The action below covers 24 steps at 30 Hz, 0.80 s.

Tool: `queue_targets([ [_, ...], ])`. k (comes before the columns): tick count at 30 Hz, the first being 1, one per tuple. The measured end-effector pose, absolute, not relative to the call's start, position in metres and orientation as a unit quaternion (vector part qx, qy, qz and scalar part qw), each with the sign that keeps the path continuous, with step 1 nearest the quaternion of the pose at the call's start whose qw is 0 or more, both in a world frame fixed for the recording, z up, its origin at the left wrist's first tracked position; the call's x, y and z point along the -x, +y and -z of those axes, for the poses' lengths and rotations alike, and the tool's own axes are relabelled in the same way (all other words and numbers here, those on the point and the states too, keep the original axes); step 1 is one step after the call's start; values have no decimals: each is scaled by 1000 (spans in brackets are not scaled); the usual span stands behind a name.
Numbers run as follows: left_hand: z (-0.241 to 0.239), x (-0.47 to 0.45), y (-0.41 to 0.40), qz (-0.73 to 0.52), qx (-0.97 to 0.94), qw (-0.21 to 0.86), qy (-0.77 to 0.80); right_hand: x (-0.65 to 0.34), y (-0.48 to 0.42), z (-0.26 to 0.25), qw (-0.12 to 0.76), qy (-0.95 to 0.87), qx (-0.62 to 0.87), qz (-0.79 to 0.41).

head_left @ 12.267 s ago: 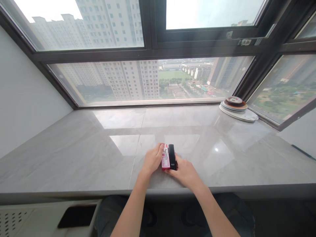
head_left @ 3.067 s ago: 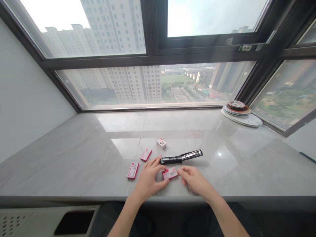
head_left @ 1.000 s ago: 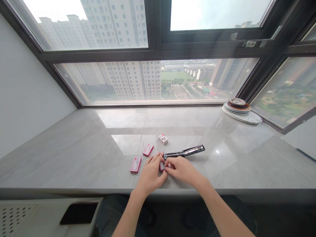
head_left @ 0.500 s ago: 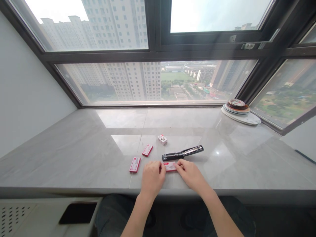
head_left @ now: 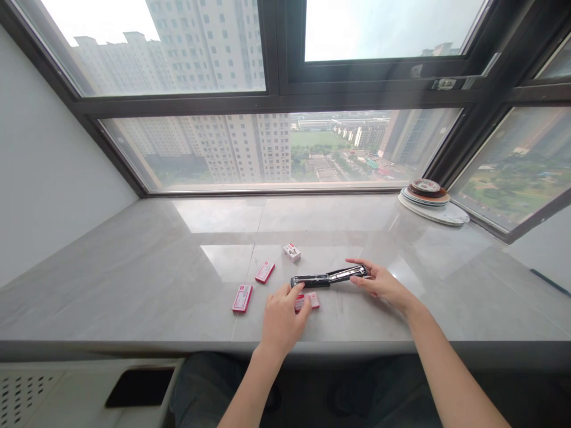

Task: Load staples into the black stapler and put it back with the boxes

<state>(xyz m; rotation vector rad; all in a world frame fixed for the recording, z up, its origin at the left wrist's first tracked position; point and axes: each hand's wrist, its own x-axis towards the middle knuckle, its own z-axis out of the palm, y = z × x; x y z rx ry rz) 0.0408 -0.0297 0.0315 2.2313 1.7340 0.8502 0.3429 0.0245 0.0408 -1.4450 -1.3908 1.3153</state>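
A black long-arm stapler (head_left: 317, 280) lies opened out on the counter, its metal inside showing. My right hand (head_left: 382, 284) has its right end between the thumb in front and the fingers behind. At the other end, my left hand (head_left: 284, 318) has its index fingertip at the stapler's near edge, with thumb and index finger apart. Partly hidden by that thumb is a red-and-white staple box (head_left: 314, 299), lying in front of the stapler. Two more pink-and-white boxes (head_left: 242, 298) (head_left: 264, 272) lie to the left, and a small white box (head_left: 292, 252) sits behind.
The grey marble-look counter (head_left: 134, 285) runs up to a dark-framed window (head_left: 276, 102). Stacked plates (head_left: 429, 199) stand in the back right corner. Below the counter's front edge at left is a pale cabinet-like surface (head_left: 66, 389) with a dark recess.
My right hand has left the staple box and moved right onto the stapler's right end. My left hand has shifted slightly right, its index finger now extended to the stapler's left end.
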Motion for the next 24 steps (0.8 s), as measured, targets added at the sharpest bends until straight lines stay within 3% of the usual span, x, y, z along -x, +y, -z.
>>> queue_targets([
  [7, -31, -40, -31, -277, -753, 88, 591, -282, 67, -59, 346, -663, 456, -483],
  [17, -31, -42, -38, -282, -791, 66, 538, -233, 63, -65, 219, -779, 495, -315],
  [24, -33, 28, -31, -275, -685, -50, 673, -235, 63, -61, 214, -783, 511, -284],
])
